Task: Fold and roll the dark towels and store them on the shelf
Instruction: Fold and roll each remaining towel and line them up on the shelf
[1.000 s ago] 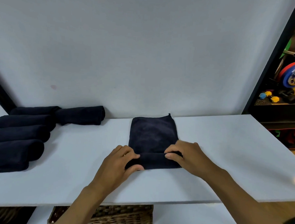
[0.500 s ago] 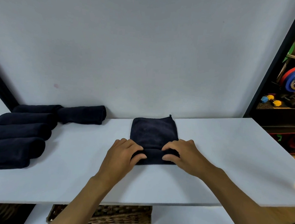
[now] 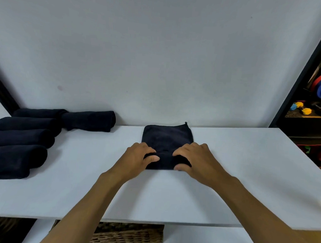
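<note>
Two hands: left hand and right hand both gripping the rolled near end of the dark towel
Towel spot: mid shelf, far half flat
Rolled towels: five, far left
Writing/labels: can't make out any

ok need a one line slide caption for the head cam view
Both hands, left hand and right hand, roll a dark towel on the white shelf.
</note>
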Demonstrator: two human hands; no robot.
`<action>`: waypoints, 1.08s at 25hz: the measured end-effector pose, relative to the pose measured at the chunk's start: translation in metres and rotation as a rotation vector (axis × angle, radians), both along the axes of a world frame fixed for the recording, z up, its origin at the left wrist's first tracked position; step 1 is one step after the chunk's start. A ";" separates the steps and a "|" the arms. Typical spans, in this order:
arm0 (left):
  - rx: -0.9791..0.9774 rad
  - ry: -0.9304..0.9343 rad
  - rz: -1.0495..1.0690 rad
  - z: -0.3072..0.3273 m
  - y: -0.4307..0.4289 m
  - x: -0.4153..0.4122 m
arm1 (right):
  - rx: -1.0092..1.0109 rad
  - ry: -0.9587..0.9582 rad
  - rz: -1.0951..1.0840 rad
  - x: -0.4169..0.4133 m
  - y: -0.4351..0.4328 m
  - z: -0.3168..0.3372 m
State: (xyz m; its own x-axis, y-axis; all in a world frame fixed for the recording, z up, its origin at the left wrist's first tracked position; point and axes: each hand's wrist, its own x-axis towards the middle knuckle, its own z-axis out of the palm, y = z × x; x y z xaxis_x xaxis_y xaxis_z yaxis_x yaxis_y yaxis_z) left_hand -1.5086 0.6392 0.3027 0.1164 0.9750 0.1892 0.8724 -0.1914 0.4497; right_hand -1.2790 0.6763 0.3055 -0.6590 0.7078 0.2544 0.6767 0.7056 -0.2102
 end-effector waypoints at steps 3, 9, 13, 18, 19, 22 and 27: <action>0.265 0.123 0.107 -0.002 -0.009 0.007 | -0.255 0.171 -0.042 -0.001 0.017 0.005; 0.108 0.044 0.091 0.007 0.001 0.007 | -0.298 0.122 -0.073 -0.007 0.037 0.005; -0.086 -0.140 0.094 0.015 0.026 0.003 | 0.159 0.052 0.052 -0.001 0.032 -0.010; 0.044 0.143 0.174 0.016 0.046 0.010 | -0.232 0.122 0.030 -0.002 0.059 -0.002; 0.159 0.243 0.167 0.016 0.044 0.013 | -0.330 0.179 0.018 -0.003 0.067 -0.001; 0.289 0.372 0.084 0.007 0.034 0.017 | -0.471 0.255 -0.011 -0.009 0.083 0.004; -0.007 0.115 0.102 0.019 0.058 0.007 | 0.032 0.147 -0.036 -0.015 0.076 0.005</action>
